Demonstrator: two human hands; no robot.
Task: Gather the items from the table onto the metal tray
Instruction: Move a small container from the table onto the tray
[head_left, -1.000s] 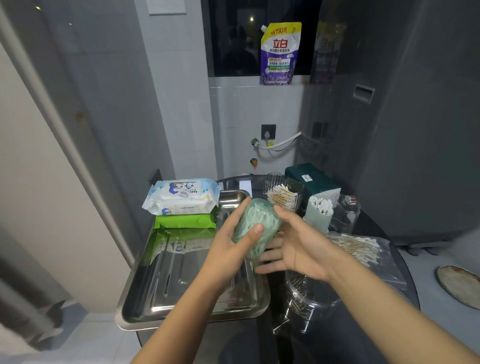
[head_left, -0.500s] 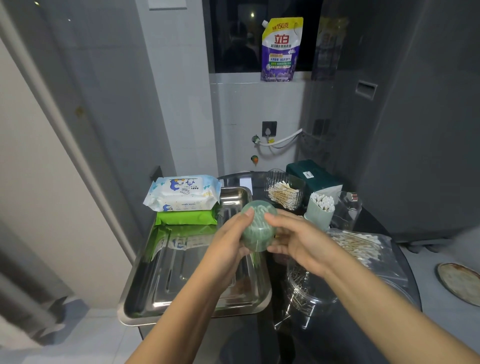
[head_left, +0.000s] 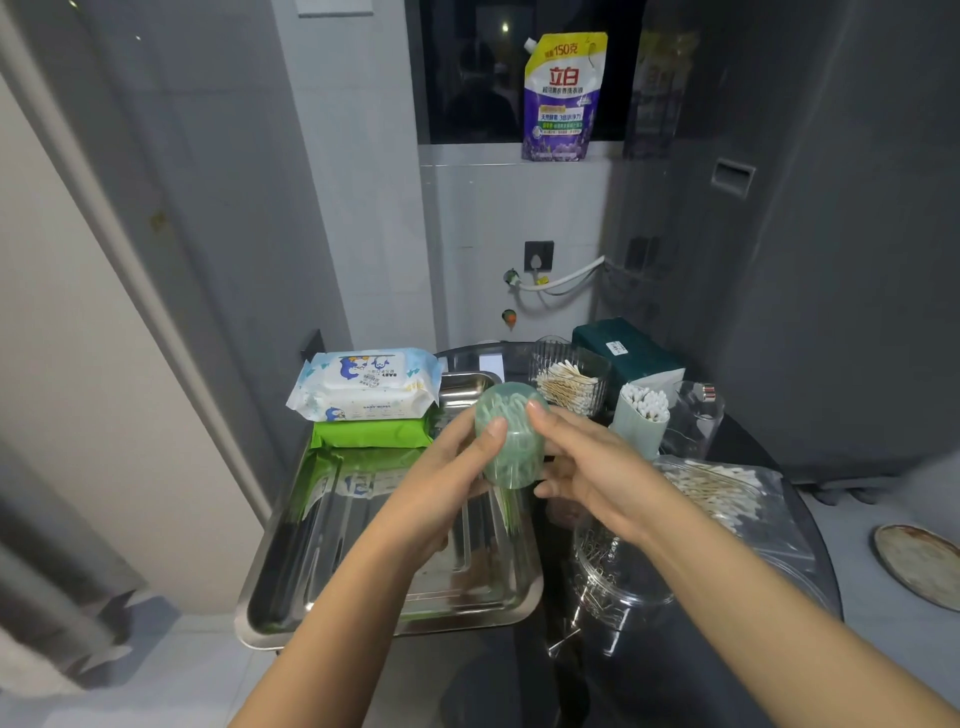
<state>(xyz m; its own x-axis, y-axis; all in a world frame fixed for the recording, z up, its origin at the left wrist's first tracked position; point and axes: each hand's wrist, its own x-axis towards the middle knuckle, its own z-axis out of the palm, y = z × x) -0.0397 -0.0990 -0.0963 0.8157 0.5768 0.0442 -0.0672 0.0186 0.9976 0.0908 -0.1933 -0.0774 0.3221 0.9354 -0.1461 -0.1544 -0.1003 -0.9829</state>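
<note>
A green translucent jar of cotton swabs (head_left: 511, 434) is held in the air over the right side of the metal tray (head_left: 363, 566). My left hand (head_left: 441, 483) grips it from the left and my right hand (head_left: 587, 467) from the right. At the tray's far end a white wet-wipe pack (head_left: 366, 384) lies on top of a green pack (head_left: 371, 434). On the dark round table (head_left: 675, 665) to the right stand a clear box of wooden swabs (head_left: 566, 382), a pale green cup of swabs (head_left: 641, 418), a bag of swabs (head_left: 722, 491) and a clear tub of pins (head_left: 613, 571).
A dark green box (head_left: 626, 348) stands at the back of the table, with an empty clear container (head_left: 696, 415) beside it. A purple detergent pouch (head_left: 563, 98) sits on the window ledge. A wall runs along the left of the tray. A round plate (head_left: 919, 564) lies on the floor, right.
The jar has been turned from lying tilted across my hands to more upright. Both hands have shifted their grip a little higher with it.
</note>
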